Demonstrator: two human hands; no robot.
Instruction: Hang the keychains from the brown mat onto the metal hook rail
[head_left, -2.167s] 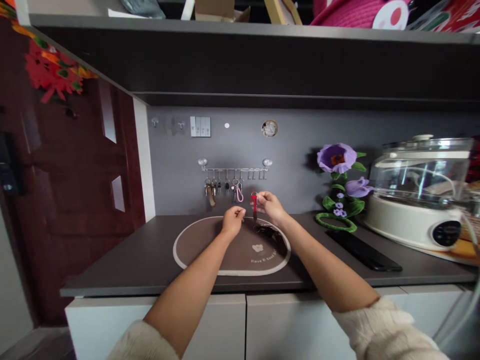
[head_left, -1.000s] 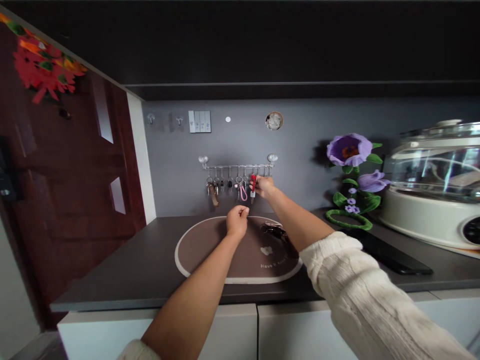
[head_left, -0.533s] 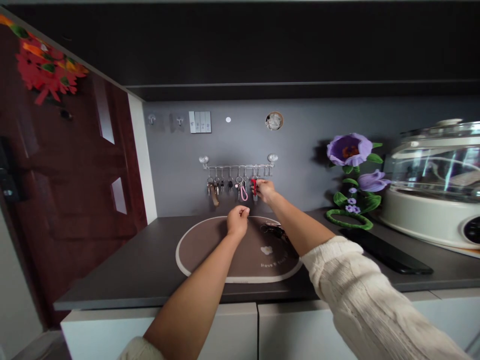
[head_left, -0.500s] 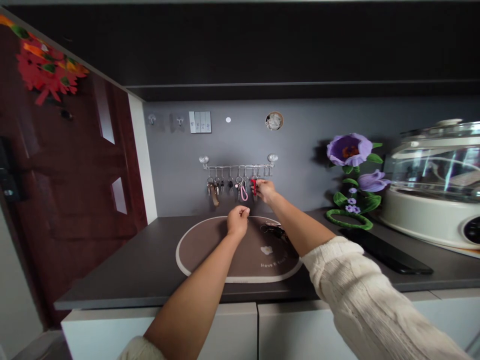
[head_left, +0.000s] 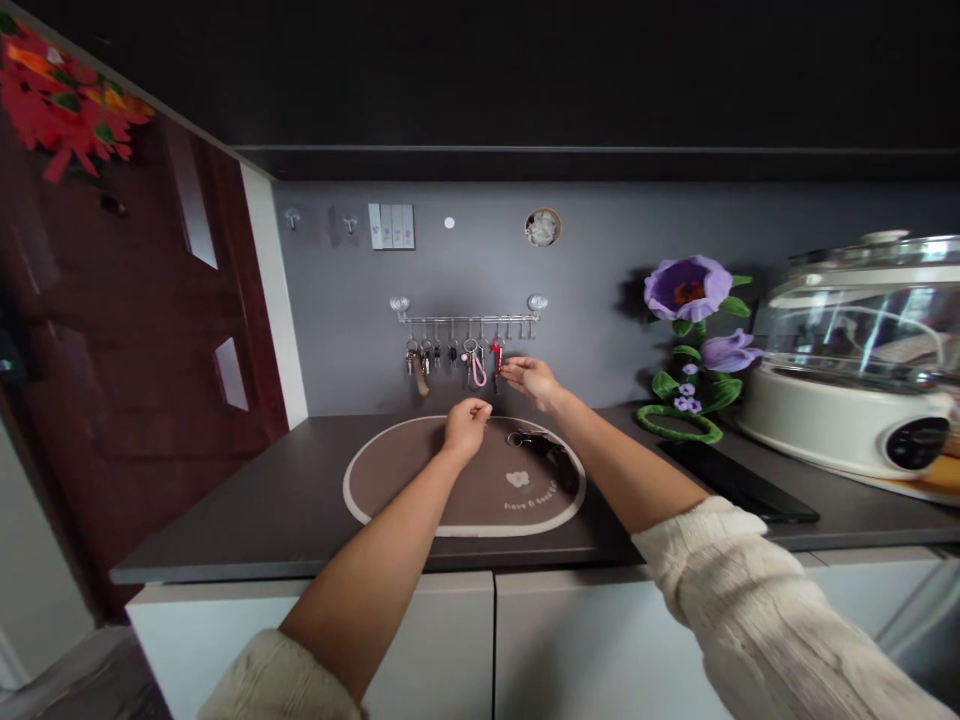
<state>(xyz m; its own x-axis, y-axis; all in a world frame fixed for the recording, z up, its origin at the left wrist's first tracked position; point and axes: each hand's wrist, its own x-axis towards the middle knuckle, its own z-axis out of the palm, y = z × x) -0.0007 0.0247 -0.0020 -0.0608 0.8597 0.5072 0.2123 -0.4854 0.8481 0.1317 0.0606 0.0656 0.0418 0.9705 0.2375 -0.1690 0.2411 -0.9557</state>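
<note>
My right hand (head_left: 531, 381) is beside a red key holder (head_left: 497, 359) that hangs from the clear hook rail (head_left: 469, 320) on the wall. Its fingers are stretched out, with the tips close to the holder; whether they touch it I cannot tell. Further left on the rail hang several key rings, one with a pink loop (head_left: 478, 373) and one with a brown strap (head_left: 421, 380). Over the back of the brown oval mat (head_left: 405, 480), my left hand (head_left: 466, 425) is closed, thumb against fingers, and nothing shows in it. Dark keys (head_left: 541, 443) lie on the mat, partly behind my right forearm.
To the right stand purple fabric flowers (head_left: 686, 290) with a green ring base and a white appliance (head_left: 832, 405) with a clear top. A black flat object (head_left: 739, 482) lies before them. A dark shelf (head_left: 480, 90) overhangs the counter (head_left: 247, 490). At left is a dark red door (head_left: 172, 400).
My right hand's fingers have come off the red key holder, which now hangs free on its hook. My left hand stays closed over the mat. The camera view has shifted slightly.
</note>
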